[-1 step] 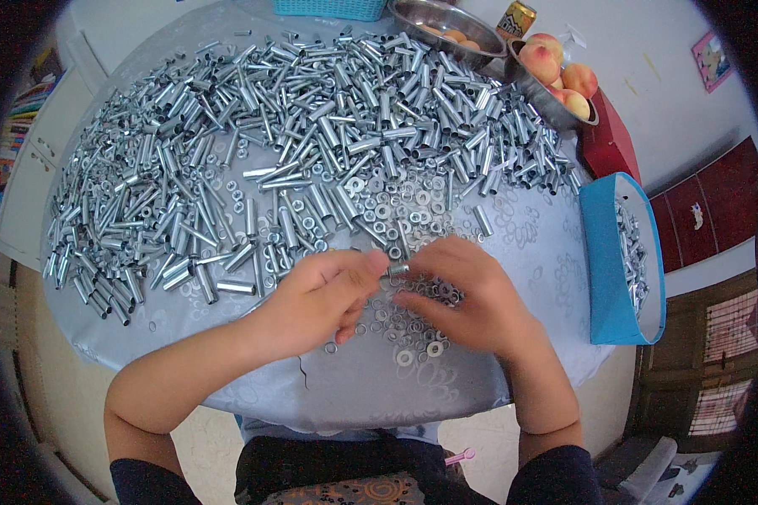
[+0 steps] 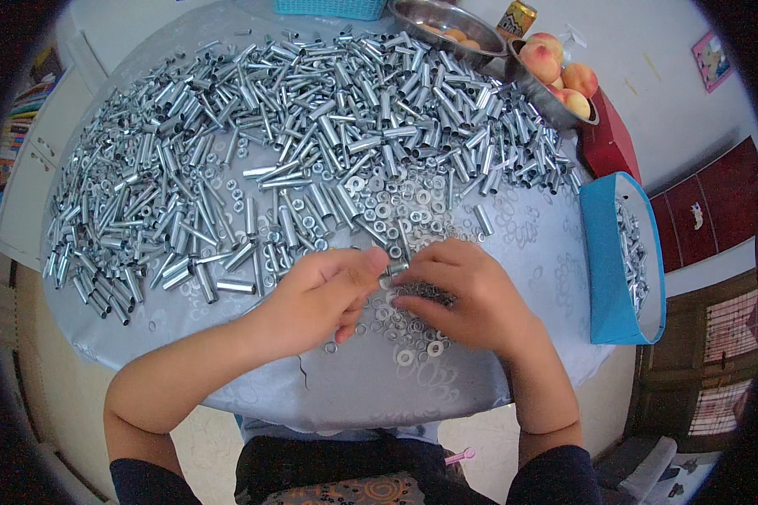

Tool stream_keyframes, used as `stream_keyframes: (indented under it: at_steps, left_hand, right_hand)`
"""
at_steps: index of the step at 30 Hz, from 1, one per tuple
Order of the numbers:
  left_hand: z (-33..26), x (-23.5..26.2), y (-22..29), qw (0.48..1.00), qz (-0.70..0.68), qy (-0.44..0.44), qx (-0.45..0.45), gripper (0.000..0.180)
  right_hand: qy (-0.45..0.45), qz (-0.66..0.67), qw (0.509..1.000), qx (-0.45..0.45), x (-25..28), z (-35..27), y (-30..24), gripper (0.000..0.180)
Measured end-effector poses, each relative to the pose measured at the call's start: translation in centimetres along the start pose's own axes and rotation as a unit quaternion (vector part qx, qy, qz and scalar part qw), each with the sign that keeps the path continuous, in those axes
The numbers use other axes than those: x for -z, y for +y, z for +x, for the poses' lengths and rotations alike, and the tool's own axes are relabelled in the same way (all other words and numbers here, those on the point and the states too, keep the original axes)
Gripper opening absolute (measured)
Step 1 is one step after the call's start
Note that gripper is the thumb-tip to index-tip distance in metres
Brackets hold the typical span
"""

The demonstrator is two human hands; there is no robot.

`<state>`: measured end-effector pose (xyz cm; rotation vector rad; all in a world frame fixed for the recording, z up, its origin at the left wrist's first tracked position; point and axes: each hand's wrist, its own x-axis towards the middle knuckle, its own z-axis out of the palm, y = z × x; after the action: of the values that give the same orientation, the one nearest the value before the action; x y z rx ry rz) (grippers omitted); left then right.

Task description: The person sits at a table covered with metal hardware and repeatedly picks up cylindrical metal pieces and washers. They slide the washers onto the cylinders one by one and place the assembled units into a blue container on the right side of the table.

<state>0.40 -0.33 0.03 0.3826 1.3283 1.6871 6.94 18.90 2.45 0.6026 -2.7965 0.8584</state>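
Observation:
My left hand (image 2: 324, 290) is closed, thumb and forefinger pinching a short silver metal sleeve (image 2: 395, 269) that sticks out to the right; most of it is hidden by the fingers. My right hand (image 2: 467, 290) meets the sleeve's free end with curled fingertips, its thumb lower down. What it holds there is too small to make out. Below and between the hands lies a loose spread of washers and rings (image 2: 406, 358). Past the fingertips are more flat washers and nuts (image 2: 413, 215).
A large heap of silver sleeves and bolts (image 2: 328, 126) covers the far table. A blue fabric bin (image 2: 606, 261) with metal parts stands at right. Behind are a steel bowl of eggs (image 2: 488, 57), a bowl of peaches (image 2: 556, 114), a can (image 2: 516, 18) and a turquoise basket (image 2: 328, 8).
My right hand has shifted slightly to the left, its fingertips closer to my left hand. My left hand stays in place with the sleeve.

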Motion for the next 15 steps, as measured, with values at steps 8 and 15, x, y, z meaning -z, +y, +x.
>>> stream_keyframes:
  at_steps: [8,15]
  left_hand:
    - [-0.06,-0.08,0.36,1.000,0.016,0.003,0.002,0.043]
    - [0.04,-0.25,0.69,0.999,0.034,-0.004,0.001,0.043]
  right_hand:
    - [-0.027,0.000,1.000,0.008,-0.67,-0.05,0.52,0.016]
    - [-0.042,0.043,0.998,-0.036,-0.34,-0.08,0.06,0.019]
